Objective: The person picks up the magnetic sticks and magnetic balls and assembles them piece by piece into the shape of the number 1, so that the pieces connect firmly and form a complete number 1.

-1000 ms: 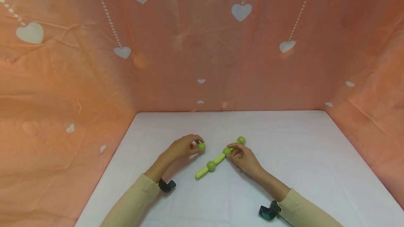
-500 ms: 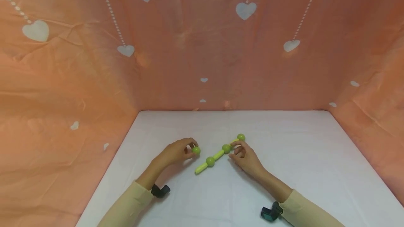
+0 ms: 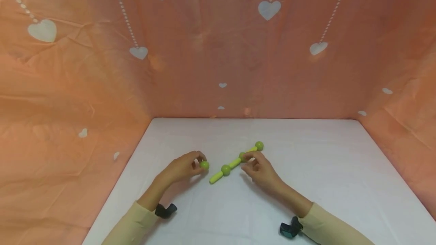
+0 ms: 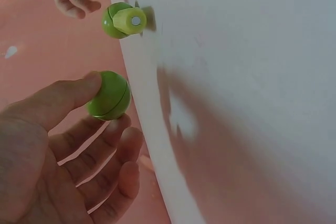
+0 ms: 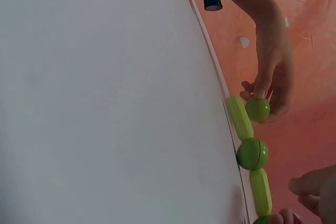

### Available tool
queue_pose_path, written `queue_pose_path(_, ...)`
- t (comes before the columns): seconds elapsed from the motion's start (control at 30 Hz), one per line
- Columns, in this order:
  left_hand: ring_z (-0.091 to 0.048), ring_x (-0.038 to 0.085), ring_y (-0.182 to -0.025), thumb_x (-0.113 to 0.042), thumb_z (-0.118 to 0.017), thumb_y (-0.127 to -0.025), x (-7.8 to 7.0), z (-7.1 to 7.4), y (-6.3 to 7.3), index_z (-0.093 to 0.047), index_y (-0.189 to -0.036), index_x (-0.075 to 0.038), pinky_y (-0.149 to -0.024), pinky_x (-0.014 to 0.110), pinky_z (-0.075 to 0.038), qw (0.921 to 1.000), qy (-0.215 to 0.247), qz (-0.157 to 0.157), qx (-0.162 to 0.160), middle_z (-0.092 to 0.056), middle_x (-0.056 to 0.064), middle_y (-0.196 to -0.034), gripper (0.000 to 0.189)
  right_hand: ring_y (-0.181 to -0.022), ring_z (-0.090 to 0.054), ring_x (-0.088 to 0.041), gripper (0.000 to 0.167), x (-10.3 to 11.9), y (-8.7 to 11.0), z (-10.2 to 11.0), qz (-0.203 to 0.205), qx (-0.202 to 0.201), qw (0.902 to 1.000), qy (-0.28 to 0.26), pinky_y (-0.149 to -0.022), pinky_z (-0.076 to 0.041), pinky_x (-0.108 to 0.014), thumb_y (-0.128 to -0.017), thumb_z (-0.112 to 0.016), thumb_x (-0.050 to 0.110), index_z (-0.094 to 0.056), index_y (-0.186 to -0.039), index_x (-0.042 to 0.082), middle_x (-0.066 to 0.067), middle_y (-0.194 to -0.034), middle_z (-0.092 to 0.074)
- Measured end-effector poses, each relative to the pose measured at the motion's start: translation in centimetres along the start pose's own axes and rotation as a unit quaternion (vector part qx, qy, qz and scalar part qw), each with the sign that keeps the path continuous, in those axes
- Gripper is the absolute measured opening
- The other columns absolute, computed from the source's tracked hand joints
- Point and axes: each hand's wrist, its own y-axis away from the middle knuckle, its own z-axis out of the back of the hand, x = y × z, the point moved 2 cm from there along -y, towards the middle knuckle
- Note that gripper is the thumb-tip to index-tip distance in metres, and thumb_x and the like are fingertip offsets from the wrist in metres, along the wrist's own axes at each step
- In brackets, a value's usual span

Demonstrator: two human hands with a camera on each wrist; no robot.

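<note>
My left hand pinches a loose green ball between thumb and fingertips, above the white table. Right of it lies a slanting chain of yellow-green rods and green balls. Its near-left end is a bare rod with a round pale disc in the end face. The held ball is apart from that rod. My right hand is at the chain's middle ball, with fingertips touching it. In the right wrist view the thumb stands away from the chain. The far end is a ball.
The white tabletop spreads around both hands. Orange cloth with pale hearts rises behind and at both sides. A dark wrist camera sits on the left wrist, another camera on the right.
My left hand has drawn left and nearer with the ball, away from the chain's middle. The right fingers lifted slightly off the middle ball, then came back to it.
</note>
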Motion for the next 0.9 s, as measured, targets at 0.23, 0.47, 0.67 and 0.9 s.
queue_pose_path(0.23, -0.059, 0.012, -0.088, -0.018, -0.079, -0.098, 0.3, -0.1, 0.9, -0.069, -0.124, -0.021, -0.074, 0.031, -0.053, 0.9995, 0.005, -0.026, 0.017, -0.066, -0.004, -0.108, 0.029, -0.081, -0.057, -0.011, 0.03, 1.1, -0.7, -1.0, 0.113, 0.043, 0.9913, 0.051, -0.072, -0.052, -0.024, -0.096, -0.079, 0.003, -0.07, -0.125, 0.006, -0.011, -0.116, -0.065)
queue_pose_path(0.47, -0.061, 0.013, -0.092, -0.016, -0.079, -0.097, 0.5, -0.4, 1.3, -0.068, -0.123, -0.022, -0.076, 0.034, -0.053, 0.999, 0.006, -0.033, 0.029, -0.067, -0.005, -0.106, 0.029, -0.078, -0.058, -0.014, 0.031, 1.9, -1.5, -2.1, 0.17, 0.075, 0.9804, 0.066, -0.069, -0.052, -0.025, -0.095, -0.081, 0.003, -0.071, -0.124, 0.001, -0.015, -0.117, -0.067)
queue_pose_path(0.67, -0.062, 0.015, -0.092, -0.018, -0.082, -0.096, 0.5, -0.5, 1.6, -0.067, -0.119, -0.021, -0.076, 0.034, -0.053, 0.9987, 0.009, -0.032, 0.039, -0.068, -0.005, -0.103, 0.027, -0.08, -0.057, -0.013, 0.034, 2.3, -2.0, -3.1, 0.154, 0.11, 0.9768, 0.1, -0.071, -0.051, -0.024, -0.096, -0.081, 0.008, -0.072, -0.129, 0.006, -0.006, -0.125, -0.067)
queue_pose_path(0.9, -0.061, 0.013, -0.091, -0.021, -0.084, -0.095, 0.6, -0.8, 2.0, -0.067, -0.115, -0.022, -0.076, 0.034, -0.052, 0.9972, 0.021, -0.036, 0.062, -0.067, -0.008, -0.1, 0.026, -0.093, -0.057, -0.016, 0.033, 2.4, -2.5, -4.2, 0.14, 0.156, 0.9698, 0.125, -0.079, -0.051, -0.025, -0.099, -0.079, 0.011, -0.072, -0.131, 0.009, -0.005, -0.128, -0.064)
